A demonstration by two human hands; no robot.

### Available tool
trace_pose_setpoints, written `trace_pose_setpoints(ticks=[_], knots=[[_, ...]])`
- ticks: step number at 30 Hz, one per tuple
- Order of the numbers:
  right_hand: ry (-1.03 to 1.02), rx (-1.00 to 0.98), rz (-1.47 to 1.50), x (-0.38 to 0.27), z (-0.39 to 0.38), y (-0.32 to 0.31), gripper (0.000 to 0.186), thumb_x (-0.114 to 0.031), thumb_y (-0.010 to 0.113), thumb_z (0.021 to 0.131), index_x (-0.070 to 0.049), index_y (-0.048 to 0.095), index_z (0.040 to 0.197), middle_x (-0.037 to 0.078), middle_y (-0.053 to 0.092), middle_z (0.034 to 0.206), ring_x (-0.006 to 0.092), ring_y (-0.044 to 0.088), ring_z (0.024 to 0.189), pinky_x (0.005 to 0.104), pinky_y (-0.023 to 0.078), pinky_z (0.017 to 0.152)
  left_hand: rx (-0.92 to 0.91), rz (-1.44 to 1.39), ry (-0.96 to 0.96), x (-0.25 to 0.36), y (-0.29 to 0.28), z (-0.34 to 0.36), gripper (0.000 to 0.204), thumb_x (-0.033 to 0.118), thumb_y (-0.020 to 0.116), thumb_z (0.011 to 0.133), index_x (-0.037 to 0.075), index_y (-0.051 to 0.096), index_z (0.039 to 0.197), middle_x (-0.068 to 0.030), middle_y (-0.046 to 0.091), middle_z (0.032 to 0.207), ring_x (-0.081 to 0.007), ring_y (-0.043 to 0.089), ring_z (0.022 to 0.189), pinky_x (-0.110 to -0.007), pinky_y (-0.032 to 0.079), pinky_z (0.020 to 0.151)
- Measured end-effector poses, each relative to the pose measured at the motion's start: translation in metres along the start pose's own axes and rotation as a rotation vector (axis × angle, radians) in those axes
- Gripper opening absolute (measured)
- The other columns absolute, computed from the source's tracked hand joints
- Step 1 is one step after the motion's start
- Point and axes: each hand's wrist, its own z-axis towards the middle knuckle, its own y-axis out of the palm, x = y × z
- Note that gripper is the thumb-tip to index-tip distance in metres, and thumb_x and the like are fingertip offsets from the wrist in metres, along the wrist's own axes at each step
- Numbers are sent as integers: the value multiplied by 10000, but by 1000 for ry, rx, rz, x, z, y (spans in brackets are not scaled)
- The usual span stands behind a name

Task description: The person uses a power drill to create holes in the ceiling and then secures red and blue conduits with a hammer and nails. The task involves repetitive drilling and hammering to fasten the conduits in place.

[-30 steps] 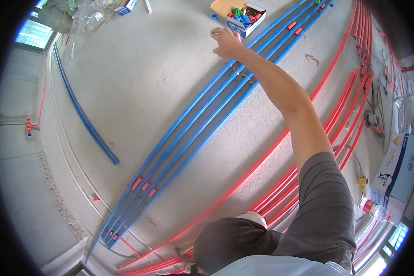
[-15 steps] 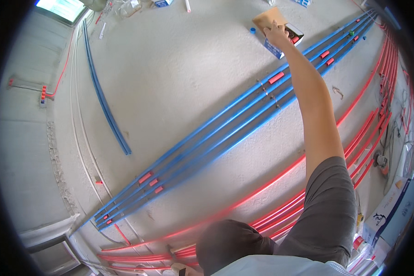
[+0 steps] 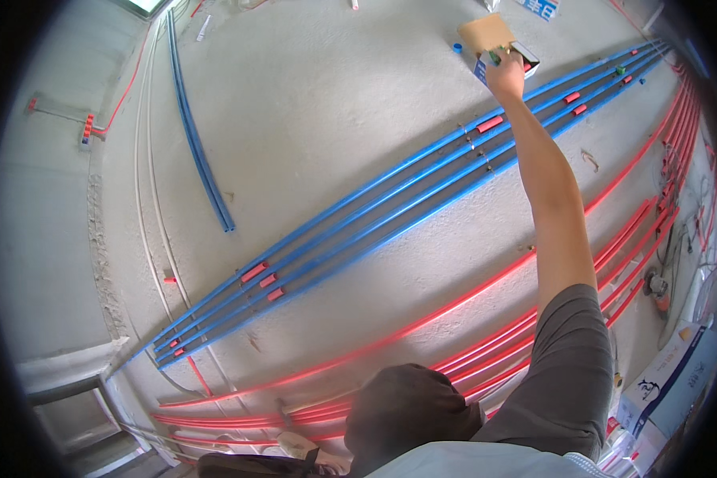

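Head view shows my right hand [image 3: 506, 78] pinching a small green fitting [image 3: 495, 56], seemingly light and stiff, above the far cardboard box [image 3: 492, 40].

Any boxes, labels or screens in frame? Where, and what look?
Small open cardboard box: top centre-right on the concrete floor, brown flap up, right hand at it.
Large white carton with blue print: lower right edge.
White-and-blue package: top edge, cut off.
No screens.

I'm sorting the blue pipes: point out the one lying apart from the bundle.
The short blue pipe pair lying alone at upper left, apart from the long blue bundle crossing the concrete floor.
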Motion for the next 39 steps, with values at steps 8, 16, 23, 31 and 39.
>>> trace_pose_setpoints(ticks=[8, 16, 23, 31, 39], knots=[[108, -214, 276, 22, 4, -41, 589, -154, 842, 754, -89, 758, 1333, 209, 705, 1333, 355, 667, 1261, 403, 507, 1101, 8, -48, -14, -4, 45, -11, 391, 259, 774, 953, 64, 717, 1288, -238, 672, 1293, -429, 631, 1227, -524, 522, 982], [-129, -694, 927, -235, -89, -121, 339, -53, 869, 864, -61, 664, 1135, 64, 736, 1005, 137, 703, 955, 294, 570, 847, 127, -14, -7, -41, 36, -27, 390, 248, 765, 963, 61, 707, 1300, -238, 694, 1256, -431, 652, 1199, -526, 538, 950], [-629, -1615, 1095, -558, -274, -248, 303, -171, 841, 923, -20, 651, 1105, 92, 729, 955, 165, 720, 914, 307, 565, 764, 421, -494, 564, 144, -129, -46, 499, 288, 794, 958, 58, 648, 1377, -153, 667, 1323, -312, 662, 1193, -431, 546, 977], [-298, -2182, 685, -706, -437, -273, 367, -319, 636, 1101, 45, 643, 1149, 158, 761, 991, 229, 792, 934, 360, 638, 848, 83, -1557, 764, 186, -68, 20, 443, 8, 828, 874, -28, 632, 1270, -94, 712, 1073, -172, 718, 996, -326, 595, 876], [289, -2069, 816, -664, -665, -141, 331, -237, 658, 1068, 79, 635, 1168, 178, 755, 953, 276, 791, 828, 375, 663, 752, -196, -1848, 403, 162, 106, 185, 403, -24, 906, 740, -54, 692, 1080, -48, 660, 907, -138, 676, 806, -293, 560, 710]])
